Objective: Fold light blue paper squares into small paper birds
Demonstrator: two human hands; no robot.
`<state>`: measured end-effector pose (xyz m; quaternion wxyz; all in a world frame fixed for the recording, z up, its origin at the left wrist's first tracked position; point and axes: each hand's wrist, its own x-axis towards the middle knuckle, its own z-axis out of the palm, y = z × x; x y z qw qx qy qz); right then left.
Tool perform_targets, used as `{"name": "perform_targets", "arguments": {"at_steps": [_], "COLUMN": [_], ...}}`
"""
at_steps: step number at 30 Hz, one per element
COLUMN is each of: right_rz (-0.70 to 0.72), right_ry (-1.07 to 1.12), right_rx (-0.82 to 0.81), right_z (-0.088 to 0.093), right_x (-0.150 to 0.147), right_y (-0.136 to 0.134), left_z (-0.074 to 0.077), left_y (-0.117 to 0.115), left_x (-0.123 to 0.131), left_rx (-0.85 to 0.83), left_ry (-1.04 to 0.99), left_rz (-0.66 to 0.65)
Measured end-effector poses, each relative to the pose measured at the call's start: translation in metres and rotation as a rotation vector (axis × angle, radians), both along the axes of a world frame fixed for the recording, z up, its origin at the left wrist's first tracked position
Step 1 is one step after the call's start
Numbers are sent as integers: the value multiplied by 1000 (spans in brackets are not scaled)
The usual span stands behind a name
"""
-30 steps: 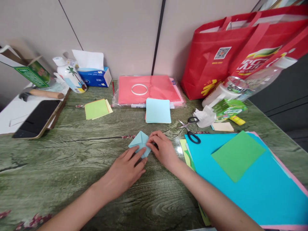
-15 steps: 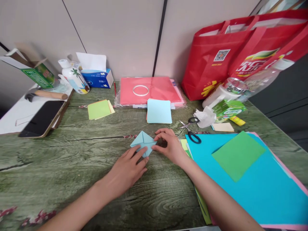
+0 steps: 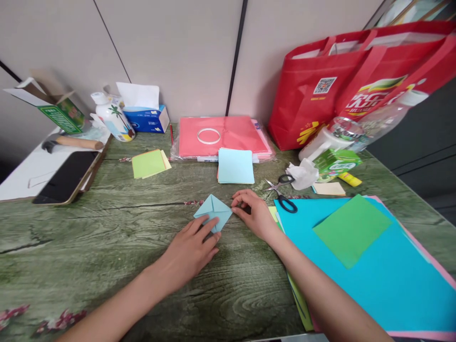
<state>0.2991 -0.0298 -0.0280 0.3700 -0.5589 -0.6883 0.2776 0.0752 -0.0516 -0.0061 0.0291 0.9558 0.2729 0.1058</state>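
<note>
A light blue square of origami paper point(image 3: 220, 212) lies on the table, turned cornerwise, with its flaps folded in and creases meeting near the middle. My left hand point(image 3: 192, 244) rests on its lower left part, fingers spread and lying flat on the paper. At the paper's right corner, my right hand point(image 3: 254, 214) is closed, thumb and index finger pinching the tip. The lower edge of the paper is partly hidden under my left fingers. Just beyond it sits a stack of light blue paper squares point(image 3: 235, 166).
Black-handled scissors point(image 3: 286, 203) lie right of my right hand, beside large blue sheets point(image 3: 335, 294) with a green square point(image 3: 352, 230) on top. Behind are a pink paper pack point(image 3: 238, 133) and red bags point(image 3: 302, 90). A phone point(image 3: 66, 178) and hammer point(image 3: 76, 142) are left.
My right fingers have drawn outward to the right along the paper to its corner tip. The left hand stays in place; the view has shifted slightly.
</note>
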Motion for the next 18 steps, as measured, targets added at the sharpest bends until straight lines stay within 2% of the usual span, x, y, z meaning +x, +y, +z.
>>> {"name": "perform_targets", "arguments": {"at_steps": [5,8,18], "right_rz": [132,209,137], "right_ry": [-62,-155,-230], "right_rx": [111,112,132], "right_z": [10,14,7], "right_x": [-7,-15,-8], "right_y": [-9,-15,-9], "left_z": [3,4,-1], "left_y": [1,1,-1], "left_x": [-1,-1,1], "left_rx": [-25,-27,26], "left_ry": [-15,-16,-12], "left_rz": [-4,0,-22]}}
